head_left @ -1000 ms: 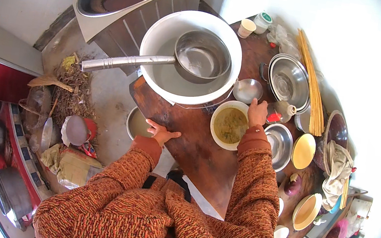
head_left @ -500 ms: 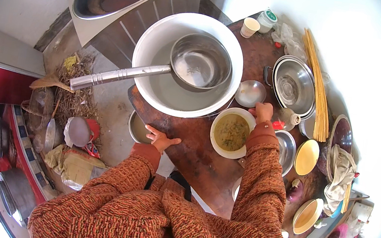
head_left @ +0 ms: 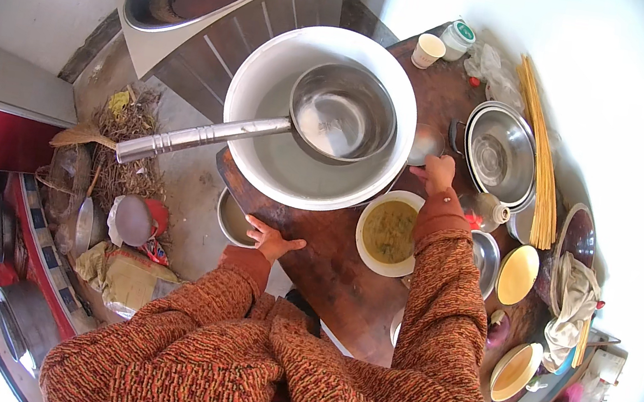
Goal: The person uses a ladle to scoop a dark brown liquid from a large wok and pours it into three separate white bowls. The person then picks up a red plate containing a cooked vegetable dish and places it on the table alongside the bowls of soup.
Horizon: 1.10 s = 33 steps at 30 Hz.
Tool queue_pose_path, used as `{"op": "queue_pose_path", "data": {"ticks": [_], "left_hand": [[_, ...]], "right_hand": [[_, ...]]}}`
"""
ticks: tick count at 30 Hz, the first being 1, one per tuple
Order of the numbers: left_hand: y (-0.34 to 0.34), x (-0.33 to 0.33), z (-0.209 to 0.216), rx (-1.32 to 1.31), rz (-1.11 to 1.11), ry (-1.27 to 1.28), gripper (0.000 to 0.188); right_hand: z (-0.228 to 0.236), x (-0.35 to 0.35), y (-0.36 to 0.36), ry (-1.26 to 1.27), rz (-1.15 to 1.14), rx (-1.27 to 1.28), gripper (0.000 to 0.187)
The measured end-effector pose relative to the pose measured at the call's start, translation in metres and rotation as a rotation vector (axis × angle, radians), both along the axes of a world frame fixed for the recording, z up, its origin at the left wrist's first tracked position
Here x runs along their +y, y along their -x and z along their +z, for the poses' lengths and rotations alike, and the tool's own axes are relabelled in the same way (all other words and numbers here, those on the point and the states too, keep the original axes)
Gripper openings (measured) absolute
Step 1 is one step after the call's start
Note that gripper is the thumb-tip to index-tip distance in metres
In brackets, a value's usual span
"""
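My left hand rests at the table's left edge, fingers spread and holding nothing. To the right, the fingers of my right hand are closed at the near rim of a small round metal bowl, whose lower part they hide. Just below that hand stands a white bowl of yellowish-green soup with dark bits. A large white tub of cloudy liquid is beside the small bowl. Across the tub lies a big metal dipper, its handle jutting out left over the rim.
Stacked metal basins and a bundle of dry noodle-like sticks lie along the wall. A paper cup and a white jar stand at the far end. A large wok is set in the stove, far left.
My right hand has shifted up and slightly left onto the small metal bowl, which now looks darker and tilted. The left hand stays in place. The view has shifted slightly.
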<state>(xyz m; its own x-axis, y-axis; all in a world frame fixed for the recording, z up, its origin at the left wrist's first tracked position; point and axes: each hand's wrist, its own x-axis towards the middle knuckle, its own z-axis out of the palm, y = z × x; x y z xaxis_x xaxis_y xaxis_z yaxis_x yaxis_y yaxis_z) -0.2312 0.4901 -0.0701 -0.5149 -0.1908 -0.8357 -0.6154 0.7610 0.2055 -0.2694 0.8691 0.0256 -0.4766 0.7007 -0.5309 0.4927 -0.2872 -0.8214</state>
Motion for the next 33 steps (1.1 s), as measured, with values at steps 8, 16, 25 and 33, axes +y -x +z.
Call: {"op": "queue_pose_path", "data": {"ticks": [8,16,25,33], "left_hand": [[0.005,0.008,0.026,-0.036,-0.003,-0.089,0.154],[0.003,0.009,0.019,-0.03,-0.03,-0.058,0.154],[0.001,0.0,0.012,0.031,0.027,-0.096,0.155],[0.011,0.01,0.026,-0.019,0.041,-0.052,0.155]], "right_hand": [[0.007,-0.01,0.028,-0.048,-0.109,0.117,0.023],[0.03,0.003,0.04,-0.193,-0.131,0.172,0.021],[0.099,-0.007,0.03,-0.221,-0.223,0.586,0.019],[0.2,-0.01,-0.086,-0.103,-0.09,0.521,0.021]]}}
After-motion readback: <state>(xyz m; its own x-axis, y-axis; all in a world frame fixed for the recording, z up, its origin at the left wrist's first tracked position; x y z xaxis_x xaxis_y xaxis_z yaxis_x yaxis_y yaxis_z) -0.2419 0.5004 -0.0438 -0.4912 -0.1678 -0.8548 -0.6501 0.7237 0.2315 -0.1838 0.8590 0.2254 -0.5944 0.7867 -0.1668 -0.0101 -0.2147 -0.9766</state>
